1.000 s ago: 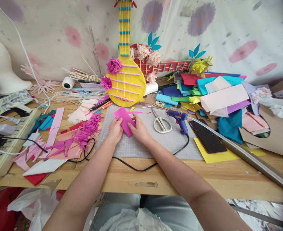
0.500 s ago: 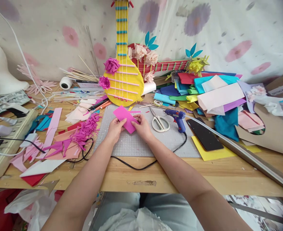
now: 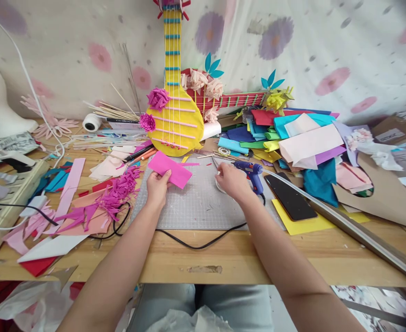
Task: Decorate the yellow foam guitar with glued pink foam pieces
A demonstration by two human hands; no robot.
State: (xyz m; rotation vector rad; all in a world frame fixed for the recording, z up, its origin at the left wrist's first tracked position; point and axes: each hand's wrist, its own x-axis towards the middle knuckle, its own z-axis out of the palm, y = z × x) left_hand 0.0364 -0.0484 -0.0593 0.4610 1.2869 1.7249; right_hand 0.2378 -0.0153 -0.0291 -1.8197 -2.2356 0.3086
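My left hand (image 3: 157,186) holds a folded magenta paper piece (image 3: 171,169) by its lower left corner, just above the grey cutting mat (image 3: 196,207). My right hand (image 3: 232,180) lies to the right on the mat, fingers curled over the white-handled scissors (image 3: 218,185). Only a sliver of handle and a blade tip show past the hand. A blue glue gun (image 3: 254,171) lies right next to my right hand.
A yellow paper guitar (image 3: 175,124) leans on the wall behind the mat. Stacked coloured sheets (image 3: 292,133) fill the right side, with a black phone (image 3: 289,198) and a long metal bar (image 3: 344,221). Fringed magenta scraps (image 3: 120,189) and a power strip (image 3: 2,203) sit left.
My right hand let go of the magenta paper and moved right onto the scissors. My left hand still holds the paper, shifted slightly left.
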